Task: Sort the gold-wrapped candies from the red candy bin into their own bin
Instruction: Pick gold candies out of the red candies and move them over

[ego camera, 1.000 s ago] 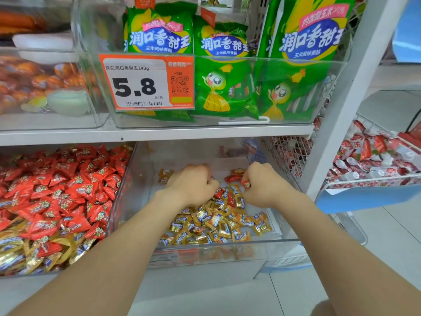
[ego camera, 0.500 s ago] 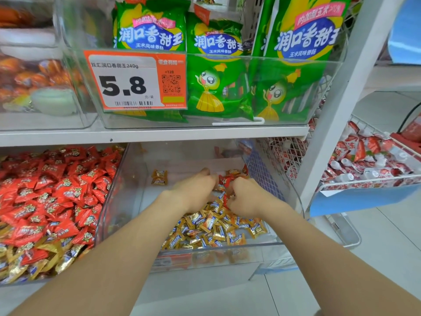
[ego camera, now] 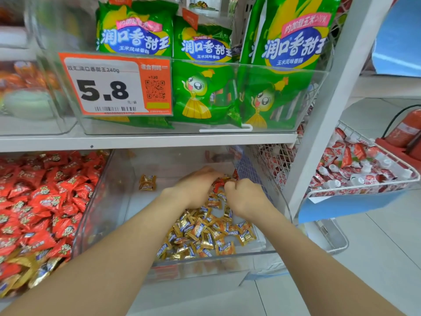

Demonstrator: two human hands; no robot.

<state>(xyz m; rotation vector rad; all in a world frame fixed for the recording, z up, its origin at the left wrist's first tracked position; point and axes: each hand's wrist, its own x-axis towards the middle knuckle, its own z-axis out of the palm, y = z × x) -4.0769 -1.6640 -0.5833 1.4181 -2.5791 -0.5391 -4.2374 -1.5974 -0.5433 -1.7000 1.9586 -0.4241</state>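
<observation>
A clear bin [ego camera: 227,265] on the lower shelf holds a heap of gold-wrapped candies [ego camera: 205,233], with one gold candy [ego camera: 147,182] lying apart at the back left. Both my hands are inside it at the back. My left hand [ego camera: 196,188] lies knuckles up over the heap, fingers curled onto red candies [ego camera: 218,184] between the hands. My right hand [ego camera: 245,195] is curled, its fingertips pinching at those red candies. To the left, the red candy bin [ego camera: 41,206] is full of red wrappers, with gold candies [ego camera: 34,267] mixed in at its front.
The shelf above [ego camera: 145,141] carries a clear bin of green snack bags [ego camera: 205,87] with a 5.8 price tag [ego camera: 114,85]. A white upright [ego camera: 323,106] stands right of my hands. Beyond it a wire basket [ego camera: 364,190] holds red-and-white packets. A red fire extinguisher [ego camera: 405,128] is far right.
My hands have drawn together at the back of the bin, around the red candies among the gold. The view has shifted slightly closer and to the right.
</observation>
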